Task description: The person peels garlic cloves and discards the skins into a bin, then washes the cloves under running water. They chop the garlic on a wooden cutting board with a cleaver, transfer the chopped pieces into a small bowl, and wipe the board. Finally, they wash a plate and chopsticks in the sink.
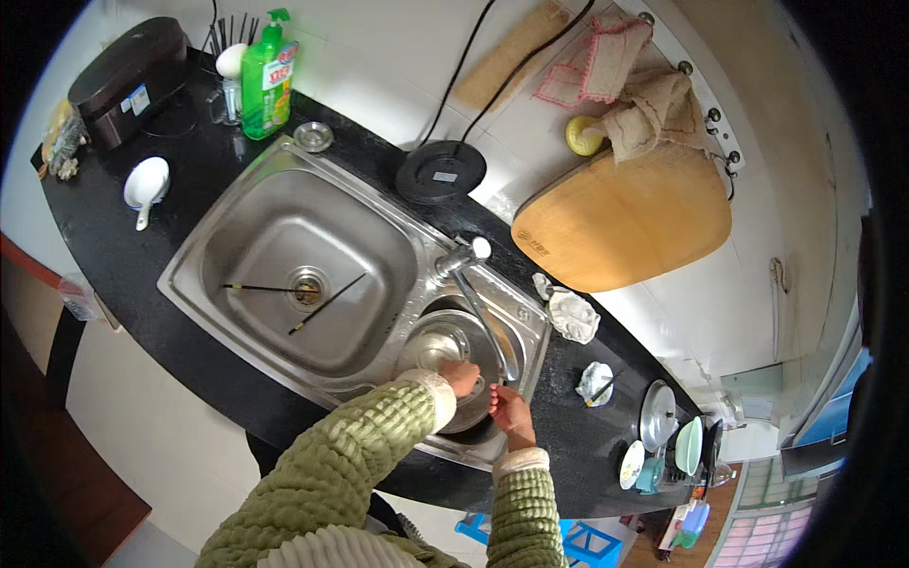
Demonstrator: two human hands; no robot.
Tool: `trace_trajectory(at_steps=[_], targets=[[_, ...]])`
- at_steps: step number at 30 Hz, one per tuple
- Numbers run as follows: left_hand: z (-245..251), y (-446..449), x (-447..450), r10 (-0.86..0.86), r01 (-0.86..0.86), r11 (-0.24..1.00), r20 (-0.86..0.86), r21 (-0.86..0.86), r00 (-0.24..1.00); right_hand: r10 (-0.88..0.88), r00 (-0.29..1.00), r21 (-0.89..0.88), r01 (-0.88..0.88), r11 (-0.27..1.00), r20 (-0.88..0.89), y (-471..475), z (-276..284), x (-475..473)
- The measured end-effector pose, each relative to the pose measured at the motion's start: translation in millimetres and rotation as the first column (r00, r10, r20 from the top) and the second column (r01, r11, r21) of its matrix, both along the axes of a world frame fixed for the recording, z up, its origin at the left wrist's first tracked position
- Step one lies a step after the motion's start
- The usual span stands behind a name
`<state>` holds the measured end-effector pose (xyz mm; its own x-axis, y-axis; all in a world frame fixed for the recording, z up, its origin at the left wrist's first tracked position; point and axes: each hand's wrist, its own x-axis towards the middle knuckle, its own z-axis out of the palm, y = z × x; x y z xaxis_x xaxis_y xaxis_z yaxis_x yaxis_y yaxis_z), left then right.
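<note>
My left hand (461, 378) is curled over a round metal basin (425, 341) in the smaller right sink bowl. Its palm side is hidden, so whether it grips anything cannot be seen. Close to the end of the faucet spout (490, 319), my right hand (510, 413) has bent fingers with nothing visible in them. Liquid or wet metal shines inside the basin. In the larger left sink bowl (355, 248), two dark chopsticks (328, 304) lie beside and across the drain (307, 290).
A wooden cutting board (625, 220) leans on the wall behind the faucet. Crumpled white cloth (574, 316) and a wad (595, 383) lie at right, beyond them a pot lid (658, 415). A green soap bottle (267, 85) and white spoon (147, 186) stand left on the black counter (199, 362).
</note>
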<state>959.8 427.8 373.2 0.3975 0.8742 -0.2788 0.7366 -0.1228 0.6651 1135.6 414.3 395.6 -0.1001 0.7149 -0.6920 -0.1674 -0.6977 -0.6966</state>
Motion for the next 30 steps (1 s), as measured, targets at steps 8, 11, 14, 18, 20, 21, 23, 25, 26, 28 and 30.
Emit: trace_trajectory(at_steps=[8, 11, 14, 18, 20, 21, 23, 25, 26, 28, 30], targets=[[-21, 9, -7, -0.139, 0.139, 0.99, 0.01, -0.012, 0.99, -0.041, 0.998, 0.008, 0.041, 0.999, 0.051, 1, -9, 11], [-18, 7, -18, -0.101, 0.112, 0.988, 0.098, -0.107, 0.99, 0.014, 0.995, 0.017, -0.016, 1.0, 0.097, 5, -14, 5], [-13, 0, -29, -0.031, 0.062, 0.992, 0.256, -0.114, 0.966, 0.062, 0.977, 0.016, -0.067, 0.998, 0.203, 7, -17, -1], [0, -9, -46, 0.015, 0.05, 0.988, 0.408, -0.148, 0.913, 0.087, 0.972, -0.017, -0.086, 0.996, 0.218, 10, -27, -1], [12, -11, -57, 0.118, -0.021, 0.979, 0.479, -0.204, 0.87, 0.139, 0.968, -0.028, -0.137, 0.99, 0.21, 14, -40, 0], [19, -12, -65, 0.133, -0.065, 0.986, 0.472, -0.156, 0.872, 0.141, 0.966, -0.046, -0.134, 0.99, 0.216, 16, -47, 2], [33, -16, -86, 0.168, -0.095, 0.98, 0.482, -0.172, 0.86, 0.222, 0.913, -0.068, -0.212, 0.975, 0.343, 20, -69, 1], [48, -26, -104, 0.171, -0.164, 0.985, 0.515, -0.06, 0.84, 0.414, 0.79, -0.194, -0.365, 0.91, 0.453, 30, -92, -3], [55, -29, -115, 0.168, -0.163, 0.985, 0.528, -0.056, 0.833, 0.439, 0.665, -0.144, -0.45, 0.881, 0.605, 34, -105, -7], [67, -40, -128, 0.207, -0.2, 0.977, 0.552, -0.073, 0.808, 0.466, 0.45, -0.066, -0.662, 0.747, 0.762, 34, -125, -15], [74, -49, -139, 0.273, -0.294, 0.954, 0.566, -0.056, 0.778, 0.461, 0.265, -0.033, -0.838, 0.545, 0.847, 34, -139, -24]])
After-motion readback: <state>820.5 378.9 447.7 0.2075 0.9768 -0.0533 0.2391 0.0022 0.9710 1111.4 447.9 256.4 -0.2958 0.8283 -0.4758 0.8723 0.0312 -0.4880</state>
